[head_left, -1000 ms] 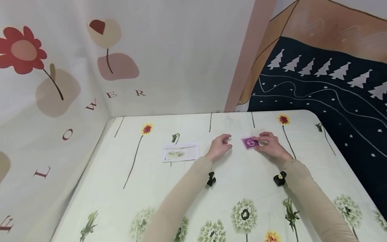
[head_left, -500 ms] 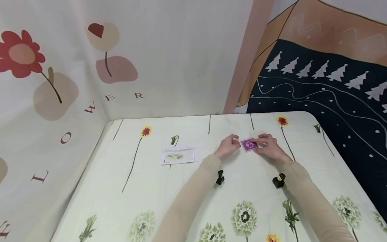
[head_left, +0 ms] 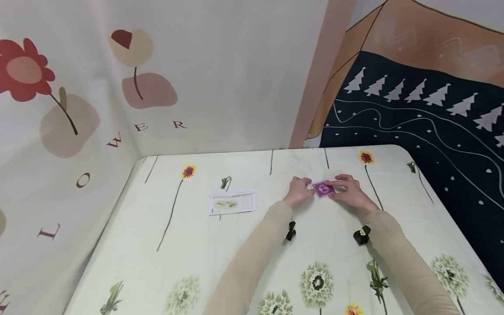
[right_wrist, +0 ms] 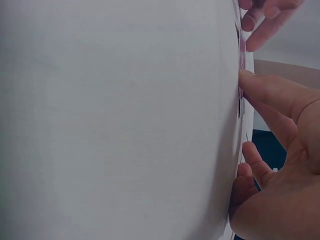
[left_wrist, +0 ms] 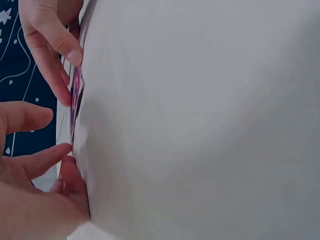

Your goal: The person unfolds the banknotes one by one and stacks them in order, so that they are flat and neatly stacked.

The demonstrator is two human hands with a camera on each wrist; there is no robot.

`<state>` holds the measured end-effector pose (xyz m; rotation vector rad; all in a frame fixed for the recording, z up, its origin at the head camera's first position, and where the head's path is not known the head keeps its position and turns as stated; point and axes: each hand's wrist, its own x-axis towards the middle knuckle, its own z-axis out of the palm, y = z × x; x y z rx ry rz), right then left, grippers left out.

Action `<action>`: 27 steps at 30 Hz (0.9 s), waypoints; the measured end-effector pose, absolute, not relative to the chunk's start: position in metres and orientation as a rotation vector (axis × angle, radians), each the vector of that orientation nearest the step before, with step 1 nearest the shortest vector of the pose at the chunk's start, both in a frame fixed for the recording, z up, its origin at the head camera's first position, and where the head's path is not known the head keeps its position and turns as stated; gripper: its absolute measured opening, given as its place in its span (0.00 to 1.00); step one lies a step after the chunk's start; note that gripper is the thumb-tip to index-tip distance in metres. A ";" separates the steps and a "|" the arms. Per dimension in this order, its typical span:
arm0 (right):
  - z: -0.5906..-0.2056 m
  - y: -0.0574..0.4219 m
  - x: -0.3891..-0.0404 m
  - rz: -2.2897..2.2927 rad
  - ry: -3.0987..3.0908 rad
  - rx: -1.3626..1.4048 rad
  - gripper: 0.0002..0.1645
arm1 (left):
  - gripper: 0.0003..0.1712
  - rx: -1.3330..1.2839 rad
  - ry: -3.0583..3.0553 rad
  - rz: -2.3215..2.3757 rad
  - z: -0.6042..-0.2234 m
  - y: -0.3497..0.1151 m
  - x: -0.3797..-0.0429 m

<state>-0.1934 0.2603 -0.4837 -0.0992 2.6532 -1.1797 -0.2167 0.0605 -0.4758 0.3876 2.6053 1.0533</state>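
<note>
A small purple card [head_left: 323,189] with a white round emblem lies on the flowered tablecloth, between both hands. My right hand [head_left: 349,191] holds its right end, thumb at the near edge and index finger reaching over the top. My left hand [head_left: 298,191] is at the card's left corner, fingers loosely bent and one fingertip right at the edge. From the left wrist, the purple card [left_wrist: 76,95] shows nearly edge-on, its side slightly lifted and uneven. The right wrist view shows the thumb [right_wrist: 262,85] on the card's edge.
White printed paper slips [head_left: 232,202], banknote-like and overlapping, lie to the left of the hands. The flowered tablecloth [head_left: 252,245] covers the table, which meets a pale curtain [head_left: 220,87] at the back. A dark tree-patterned cloth [head_left: 425,113] hangs at the right.
My left hand has moved right, from a gap away up to the card's left corner. The right hand stays at the card's right end, and the card has hardly shifted.
</note>
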 end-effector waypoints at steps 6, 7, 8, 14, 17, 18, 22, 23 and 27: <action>-0.481 0.259 -0.193 -1.189 2.648 -0.106 0.29 | 0.24 0.343 2.598 1.025 -0.476 0.065 -0.219; -0.481 0.258 -0.193 -1.187 2.645 -0.104 0.29 | 0.24 0.338 2.579 1.062 -0.476 0.065 -0.219; -0.481 0.259 -0.193 -1.187 2.645 -0.102 0.28 | 0.23 0.335 2.547 1.116 -0.477 0.065 -0.219; -0.483 0.255 -0.191 -1.197 2.641 -0.104 0.29 | 0.20 0.282 2.288 1.530 -0.480 0.066 -0.214; -0.484 0.248 -0.189 -1.193 2.647 -0.114 0.32 | 0.19 0.231 2.249 1.645 -0.481 0.067 -0.210; -0.484 0.245 -0.187 -1.194 2.654 -0.120 0.33 | 0.19 0.212 2.240 1.678 -0.481 0.068 -0.209; -0.482 0.235 -0.184 -1.273 2.666 -0.190 0.33 | 0.21 0.143 2.144 1.829 -0.486 0.069 -0.205; -0.481 0.232 -0.183 -1.291 2.667 -0.198 0.33 | 0.21 0.137 2.109 1.864 -0.487 0.069 -0.204; -0.477 0.225 -0.178 -1.330 2.667 -0.188 0.30 | 0.22 0.162 2.073 1.927 -0.488 0.065 -0.199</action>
